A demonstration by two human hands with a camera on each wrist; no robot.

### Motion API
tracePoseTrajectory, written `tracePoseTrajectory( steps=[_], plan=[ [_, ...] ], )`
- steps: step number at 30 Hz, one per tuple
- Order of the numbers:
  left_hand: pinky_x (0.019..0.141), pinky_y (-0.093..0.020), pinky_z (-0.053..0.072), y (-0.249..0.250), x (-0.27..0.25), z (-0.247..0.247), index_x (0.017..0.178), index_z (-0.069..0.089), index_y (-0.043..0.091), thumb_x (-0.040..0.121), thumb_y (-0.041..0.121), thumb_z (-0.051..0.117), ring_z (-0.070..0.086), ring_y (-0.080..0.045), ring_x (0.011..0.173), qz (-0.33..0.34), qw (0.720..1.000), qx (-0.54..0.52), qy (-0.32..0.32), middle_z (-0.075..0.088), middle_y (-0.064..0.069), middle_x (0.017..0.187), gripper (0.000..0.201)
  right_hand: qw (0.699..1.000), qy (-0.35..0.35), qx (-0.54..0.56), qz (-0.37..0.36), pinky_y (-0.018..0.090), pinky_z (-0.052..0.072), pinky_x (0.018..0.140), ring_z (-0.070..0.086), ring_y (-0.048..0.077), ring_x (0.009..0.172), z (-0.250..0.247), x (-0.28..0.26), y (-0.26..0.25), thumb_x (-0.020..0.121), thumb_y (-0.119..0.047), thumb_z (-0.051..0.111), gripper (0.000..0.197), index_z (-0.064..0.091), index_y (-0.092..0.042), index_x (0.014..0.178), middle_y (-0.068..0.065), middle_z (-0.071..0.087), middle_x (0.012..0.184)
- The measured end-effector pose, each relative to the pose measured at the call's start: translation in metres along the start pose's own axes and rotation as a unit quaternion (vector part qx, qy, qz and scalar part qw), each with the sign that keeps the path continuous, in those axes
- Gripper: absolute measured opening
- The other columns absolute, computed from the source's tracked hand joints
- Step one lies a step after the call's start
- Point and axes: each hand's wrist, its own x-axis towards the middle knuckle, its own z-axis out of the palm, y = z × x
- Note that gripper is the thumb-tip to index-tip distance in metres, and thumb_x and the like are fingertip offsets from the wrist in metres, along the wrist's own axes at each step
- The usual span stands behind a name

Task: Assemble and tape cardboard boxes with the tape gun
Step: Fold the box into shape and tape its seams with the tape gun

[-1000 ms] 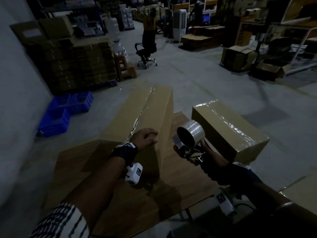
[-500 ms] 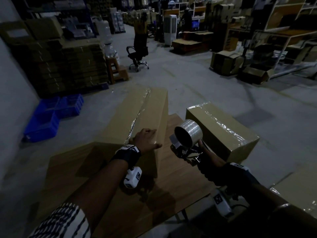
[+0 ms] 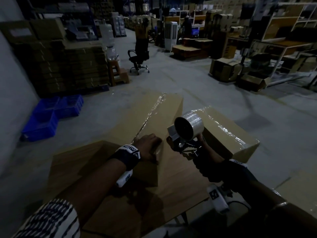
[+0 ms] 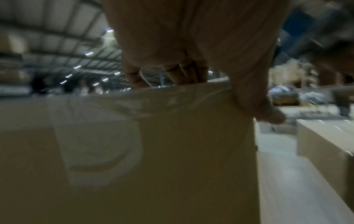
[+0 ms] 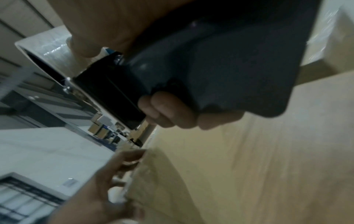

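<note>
Head view showed the left hand [image 3: 148, 147] gripping the long taped box's [image 3: 151, 115] near top edge, thumb down its near face. Just right of it, the right hand [image 3: 208, 162] clasped the tape gun [image 3: 186, 134], raised above the table [image 3: 171, 182].

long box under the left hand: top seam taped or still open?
Taped. A shiny tape strip runs along the long box top, folding over the end under the left hand.
</note>
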Motion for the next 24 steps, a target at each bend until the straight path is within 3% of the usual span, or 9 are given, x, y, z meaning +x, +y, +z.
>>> tracePoseTrajectory(
  steps=[3,6,8,10,13,16,18,21,24],
  plan=[
    [0.088,-0.026,0.038,-0.011,-0.018,0.000,0.144,0.039,0.022,0.061,0.052,0.084,0.048,-0.022,0.115,0.027,1.000,0.001,0.004,0.045,0.000,0.128,0.099,1.000,-0.020,0.000,-0.015,0.031,0.011,0.055,0.012,0.016,0.053,0.014,0.004,-0.007,0.064,-0.103,0.036,0.092,0.061,-0.014,0.063,0.000,0.029,0.057],
    [0.106,-0.032,0.034,-0.022,-0.041,-0.001,0.148,0.034,0.025,0.067,0.052,0.081,0.034,-0.023,0.136,0.046,0.999,0.010,-0.020,0.039,0.000,0.146,0.098,1.000,-0.020,0.004,-0.020,0.033,0.012,0.056,0.010,0.021,0.062,0.035,0.011,-0.014,0.056,-0.105,0.043,0.112,0.064,-0.003,0.094,0.004,0.029,0.063],
    [0.114,-0.033,0.022,-0.031,-0.056,0.000,0.151,0.026,0.028,0.062,0.069,0.072,0.018,-0.020,0.145,0.056,0.997,0.026,-0.054,0.029,0.005,0.155,0.108,0.999,-0.026,0.016,-0.032,0.033,0.012,0.055,0.008,0.023,0.064,0.049,0.014,-0.018,0.057,-0.104,0.044,0.110,0.063,-0.007,0.105,0.004,0.028,0.064],
    [0.116,-0.036,0.024,-0.039,-0.070,-0.002,0.149,0.028,0.031,0.050,0.084,0.059,0.022,-0.020,0.144,0.064,0.996,0.021,-0.062,0.031,0.007,0.153,0.116,0.999,-0.032,0.021,-0.033,0.033,0.012,0.055,0.007,0.022,0.064,0.063,0.019,-0.020,0.057,-0.105,0.044,0.103,0.058,-0.013,0.103,0.005,0.026,0.066],
    [0.109,-0.038,0.036,-0.052,-0.094,-0.005,0.138,0.047,0.030,0.056,0.075,0.066,0.041,-0.019,0.129,0.069,0.996,-0.020,-0.052,0.044,0.002,0.141,0.095,0.998,-0.049,0.019,-0.035,0.034,0.010,0.053,0.005,0.021,0.059,0.081,0.027,-0.023,0.057,-0.105,0.044,0.098,0.054,-0.011,0.086,0.005,0.021,0.062],
    [0.103,-0.042,0.042,-0.064,-0.118,-0.003,0.134,0.050,0.033,0.057,0.077,0.065,0.047,-0.018,0.119,0.084,0.994,-0.048,-0.053,0.046,0.004,0.133,0.090,0.997,-0.056,0.022,-0.041,0.034,0.011,0.052,0.004,0.020,0.057,0.100,0.036,-0.025,0.057,-0.104,0.045,0.091,0.043,-0.014,0.075,0.007,0.010,0.069],
    [0.100,-0.036,0.041,-0.072,-0.132,-0.005,0.135,0.048,0.030,0.057,0.072,0.064,0.046,-0.019,0.115,0.078,0.993,-0.053,-0.072,0.047,0.002,0.131,0.091,0.997,-0.058,0.018,-0.037,0.035,0.010,0.053,0.004,0.021,0.058,0.112,0.043,-0.028,0.055,-0.105,0.047,0.091,0.041,-0.016,0.078,0.010,0.007,0.076],
    [0.093,-0.027,0.035,-0.086,-0.155,-0.010,0.136,0.048,0.022,0.058,0.057,0.070,0.046,-0.021,0.112,0.085,0.990,-0.072,-0.088,0.049,-0.004,0.128,0.088,0.997,-0.068,0.003,-0.021,0.036,0.009,0.054,0.006,0.021,0.056,0.130,0.052,-0.030,0.051,-0.107,0.046,0.097,0.038,-0.018,0.090,0.008,0.011,0.073],
    [0.099,-0.031,0.038,-0.105,-0.176,-0.011,0.135,0.050,0.020,0.058,0.046,0.073,0.046,-0.021,0.117,0.070,0.989,-0.096,-0.089,0.050,-0.005,0.131,0.084,0.997,-0.080,-0.004,-0.019,0.036,0.010,0.054,0.007,0.020,0.055,0.145,0.060,-0.034,0.052,-0.107,0.044,0.096,0.039,-0.017,0.087,0.006,0.020,0.067]
  ],
)
